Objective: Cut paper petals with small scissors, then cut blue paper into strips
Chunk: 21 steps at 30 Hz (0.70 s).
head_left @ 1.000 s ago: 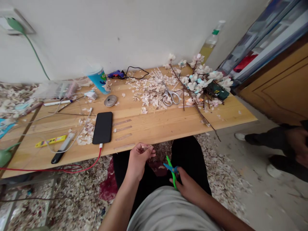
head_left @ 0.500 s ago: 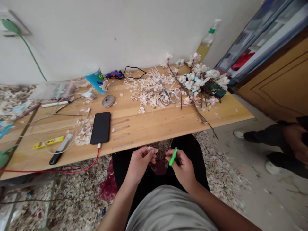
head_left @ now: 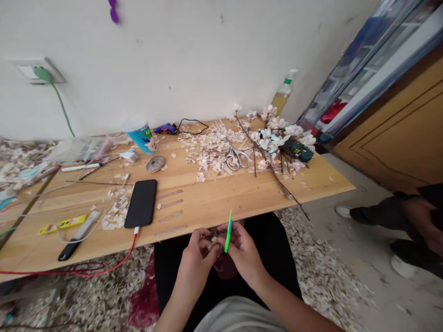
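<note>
Green scissors are sitting in your right hand, just past the front edge of the tabletop and above your lap. You are gripping them with the right fingers, edge-on to the camera; whether their blades are spread, I cannot tell. Your left hand is facing the right one, its fingers closing narrowly on a pale scrap, partly hidden by the thumb. Your two hands are working near each other, the scrap lying between them.

On the tabletop, a phone is lying to the left of your hands, with a red cable running from its lower end. A yellow cutter and a scraper are lying farther left. Toward the wall, grey scissors are resting beside shavings; a flowering branch is lying to their right, its thin end projecting past the front edge. A cup is standing at the back left.
</note>
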Tool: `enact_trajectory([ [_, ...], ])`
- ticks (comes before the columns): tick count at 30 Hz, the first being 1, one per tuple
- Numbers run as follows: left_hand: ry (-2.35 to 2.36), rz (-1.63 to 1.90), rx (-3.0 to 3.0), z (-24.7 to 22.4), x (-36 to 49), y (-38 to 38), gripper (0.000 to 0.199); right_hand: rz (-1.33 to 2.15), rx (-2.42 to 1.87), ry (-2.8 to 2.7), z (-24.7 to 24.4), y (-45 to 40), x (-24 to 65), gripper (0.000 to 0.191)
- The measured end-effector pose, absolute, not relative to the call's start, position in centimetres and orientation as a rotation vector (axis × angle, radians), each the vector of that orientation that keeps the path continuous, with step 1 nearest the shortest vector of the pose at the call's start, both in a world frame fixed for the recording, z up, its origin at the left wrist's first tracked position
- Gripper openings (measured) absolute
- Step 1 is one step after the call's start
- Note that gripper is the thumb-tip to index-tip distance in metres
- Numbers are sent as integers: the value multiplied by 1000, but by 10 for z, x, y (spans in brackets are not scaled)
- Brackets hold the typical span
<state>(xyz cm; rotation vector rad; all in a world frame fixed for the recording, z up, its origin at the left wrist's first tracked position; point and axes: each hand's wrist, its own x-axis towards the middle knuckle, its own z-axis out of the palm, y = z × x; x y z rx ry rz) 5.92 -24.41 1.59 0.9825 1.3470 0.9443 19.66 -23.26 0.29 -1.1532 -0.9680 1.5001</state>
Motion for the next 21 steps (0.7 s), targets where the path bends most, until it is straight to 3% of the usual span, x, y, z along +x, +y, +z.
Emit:
enact_trajectory([
  [21, 1045, 1369, 230, 12, 87, -241, 28, 1321, -1217, -676, -3, -226, 189, 38],
])
